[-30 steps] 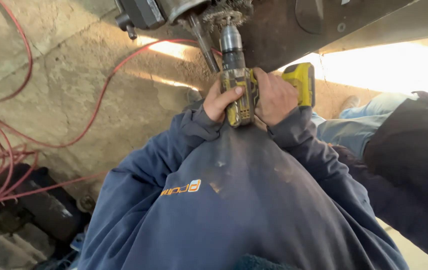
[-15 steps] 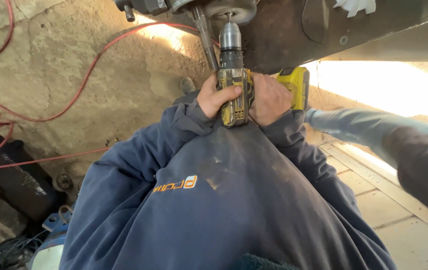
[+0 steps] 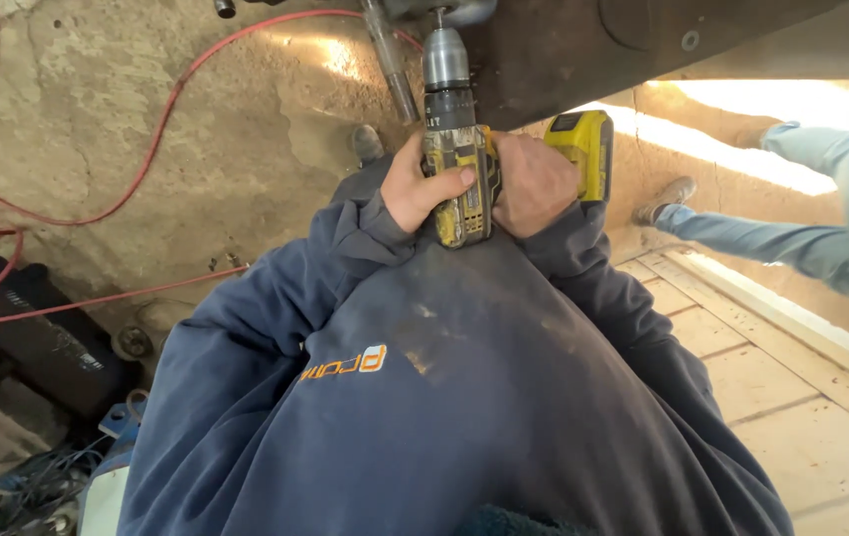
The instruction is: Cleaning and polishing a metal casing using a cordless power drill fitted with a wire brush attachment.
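Both hands — left, right — clamp fingers round the drill, bit already at the dark beam above — drilling seemingly underway, unfinished.

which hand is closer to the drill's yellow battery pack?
Right. The right hand grips the handle of the drill right beside the battery pack; the left hand wraps the drill body on the far side.

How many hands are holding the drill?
2. The left hand wraps the left side of the yellow drill, and the right hand clasps its right side, by the handle. No other hand shows; the person at right shows only legs.
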